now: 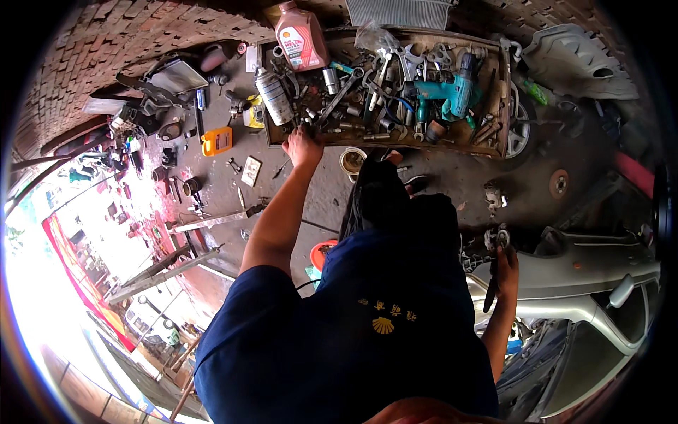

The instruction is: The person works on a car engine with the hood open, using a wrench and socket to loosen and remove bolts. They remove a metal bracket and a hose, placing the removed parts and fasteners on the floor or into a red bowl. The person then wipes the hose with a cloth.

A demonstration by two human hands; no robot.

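My left hand (304,147) reaches to the near left edge of a shallow wooden tray (452,147) full of tools. Its fingers are bent together over small dark parts at the rim; what they hold is hidden. Just beyond it a spray can (274,97) leans in the tray's corner. Out to my right side, my right hand (507,272) is closed around a dark-handled metal tool (491,288), whose exact kind I cannot make out. A roundish metal piece (503,237) shows at the fingertips. Wrenches (342,95), a socket (330,80) and a teal cordless drill (459,88) lie in the tray.
A red oil bottle (300,39) stands at the tray's far left. Left on the floor are a yellow jug (217,141) and loose parts. A bowl (352,161) sits below the tray. To my right are a silver car body (600,265) and a brake disc (558,184).
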